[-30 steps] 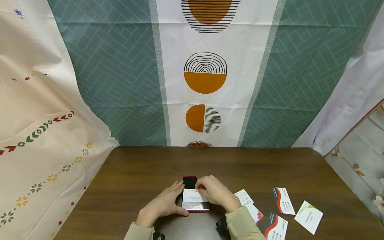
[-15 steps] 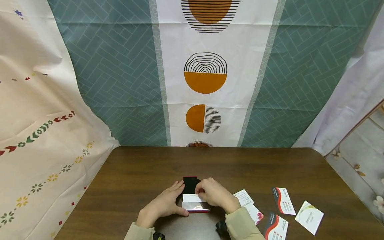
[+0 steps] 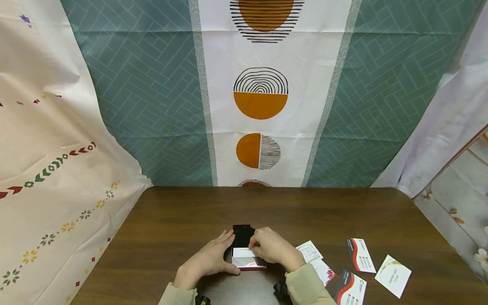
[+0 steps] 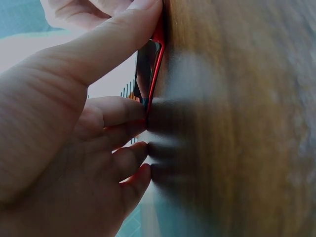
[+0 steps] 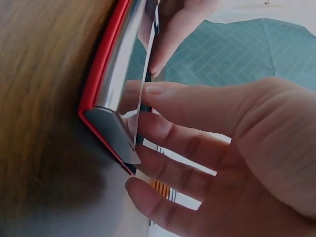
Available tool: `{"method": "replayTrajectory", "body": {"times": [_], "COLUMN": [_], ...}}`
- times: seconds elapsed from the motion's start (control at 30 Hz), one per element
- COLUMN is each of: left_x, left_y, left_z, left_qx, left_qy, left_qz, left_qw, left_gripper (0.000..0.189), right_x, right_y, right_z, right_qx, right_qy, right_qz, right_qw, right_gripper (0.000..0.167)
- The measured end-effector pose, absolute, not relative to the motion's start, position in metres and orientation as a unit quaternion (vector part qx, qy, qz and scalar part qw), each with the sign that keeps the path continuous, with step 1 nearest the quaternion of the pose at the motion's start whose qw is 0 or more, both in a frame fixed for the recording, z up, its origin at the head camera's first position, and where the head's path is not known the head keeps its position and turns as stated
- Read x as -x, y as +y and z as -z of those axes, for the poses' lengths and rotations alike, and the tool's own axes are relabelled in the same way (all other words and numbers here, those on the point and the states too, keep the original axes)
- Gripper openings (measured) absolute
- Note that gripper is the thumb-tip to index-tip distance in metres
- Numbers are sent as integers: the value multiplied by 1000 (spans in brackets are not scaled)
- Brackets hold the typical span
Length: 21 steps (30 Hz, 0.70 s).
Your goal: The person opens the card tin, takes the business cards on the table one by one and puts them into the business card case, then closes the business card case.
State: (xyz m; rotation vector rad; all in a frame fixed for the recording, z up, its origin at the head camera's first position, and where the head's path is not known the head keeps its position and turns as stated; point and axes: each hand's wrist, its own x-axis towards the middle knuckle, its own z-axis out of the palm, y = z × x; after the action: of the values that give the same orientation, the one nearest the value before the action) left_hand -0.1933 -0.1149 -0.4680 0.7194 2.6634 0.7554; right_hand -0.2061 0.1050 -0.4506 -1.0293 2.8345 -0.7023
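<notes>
A business card case (image 3: 242,236) with a red outside, a shiny metal front and a black inner lid lies opened on the table in the head view. My left hand (image 3: 209,257) holds its left side, thumb at the near corner and fingers along the side. A white business card (image 3: 240,252) sits mostly inside the metal pocket, with a strip of it showing. My right hand (image 3: 275,248) pinches that card at its right end; in the right wrist view the thumb (image 5: 168,94) lies against the card's edge. The card's lower part is hidden in the case.
Two overlapping white cards (image 3: 310,251) lie partly behind the right forearm. Farther right are two red-and-black cards (image 3: 363,256) and a white-and-green card (image 3: 393,276). The brown table (image 3: 183,212) meets a patterned cloth at the back.
The white card has slid toward me, deeper into the case, so less of it shows. My right hand has come slightly nearer with it; my left hand stays in place.
</notes>
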Motion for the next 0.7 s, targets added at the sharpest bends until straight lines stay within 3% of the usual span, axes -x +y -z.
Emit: {"method": "replayTrajectory", "body": {"times": [0.37, 0.57, 0.7], "left_x": [195, 194, 193], "left_y": [-113, -113, -113], "left_z": [466, 464, 465], "left_qx": [-245, -241, -242], "left_qy": [921, 923, 924], "left_qz": [-264, -262, -258], "left_qw": [149, 145, 145], "left_gripper": [102, 101, 100], "right_x": [204, 200, 192], "right_y": [107, 119, 136], "right_z": [445, 435, 431], "right_qx": [309, 283, 287], "right_qy": [923, 934, 939], "right_qz": [225, 212, 183], "right_qw": [45, 56, 39], "right_gripper": [12, 30, 31]}}
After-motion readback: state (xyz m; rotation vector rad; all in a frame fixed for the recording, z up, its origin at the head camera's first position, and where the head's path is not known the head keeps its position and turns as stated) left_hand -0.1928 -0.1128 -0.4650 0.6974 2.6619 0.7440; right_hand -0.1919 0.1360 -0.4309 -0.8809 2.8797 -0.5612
